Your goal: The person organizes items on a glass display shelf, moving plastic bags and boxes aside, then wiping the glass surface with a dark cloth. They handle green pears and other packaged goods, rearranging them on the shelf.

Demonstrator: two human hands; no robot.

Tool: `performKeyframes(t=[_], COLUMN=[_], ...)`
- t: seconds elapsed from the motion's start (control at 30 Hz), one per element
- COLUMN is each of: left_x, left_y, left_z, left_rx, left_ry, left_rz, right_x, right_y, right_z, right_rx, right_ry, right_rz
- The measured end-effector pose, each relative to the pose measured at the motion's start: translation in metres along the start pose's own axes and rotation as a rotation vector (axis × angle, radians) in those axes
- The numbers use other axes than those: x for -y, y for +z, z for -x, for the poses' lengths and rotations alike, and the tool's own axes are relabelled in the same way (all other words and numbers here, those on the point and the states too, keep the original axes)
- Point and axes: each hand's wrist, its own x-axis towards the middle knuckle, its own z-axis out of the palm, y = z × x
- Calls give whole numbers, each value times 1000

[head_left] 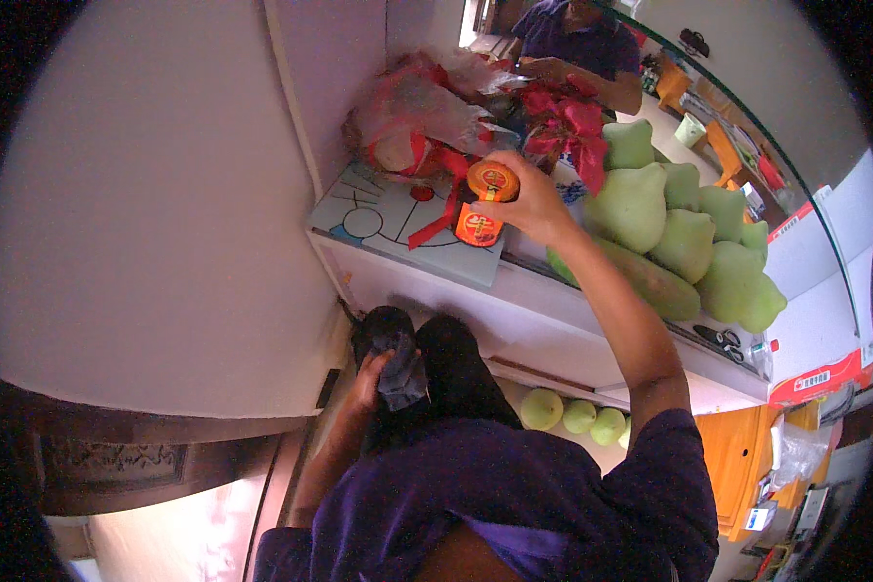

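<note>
Toward seven o'clock, the left hand [367,381] clamps a bunched dark cloth [400,373]. Near one o'clock, over the pale flat box [436,260], an orange jar [479,227] sits between the right hand's [526,199] closed thumb and fingers: grasped, release apparently remaining; whether it touches the box, I cannot tell.

Indoor view, dim to moderate, with a faint purple cast: soft, even light on the wall [155,213] at left, strongest glare on a pale surface [189,519] at lower left, and a small bright strip at upper centre. Deep shadow at lower centre, where the dark cloth [404,383] and black trousers [468,383] lose detail and grain shows on the shirt [388,485]; orange jar [478,227] fairly clear. Fisheye distortion throughout, glass edge [792,165] bowed at upper right, small items at far right soft, corners black.
</note>
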Motion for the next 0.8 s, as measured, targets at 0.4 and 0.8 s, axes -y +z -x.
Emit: performKeyframes(t=[0.4, 0.8], left_x=[-12, 9], left_y=[23, -19], left_z=[13, 0], left_rx=[-136, -2], left_ry=[-5, -59], left_rz=[-50, -33], right_x=[-4, 202], right_y=[-2, -157], right_z=[10, -36], right_rx=[-128, -580], right_ry=[-75, -579], right_rz=[205, 731])
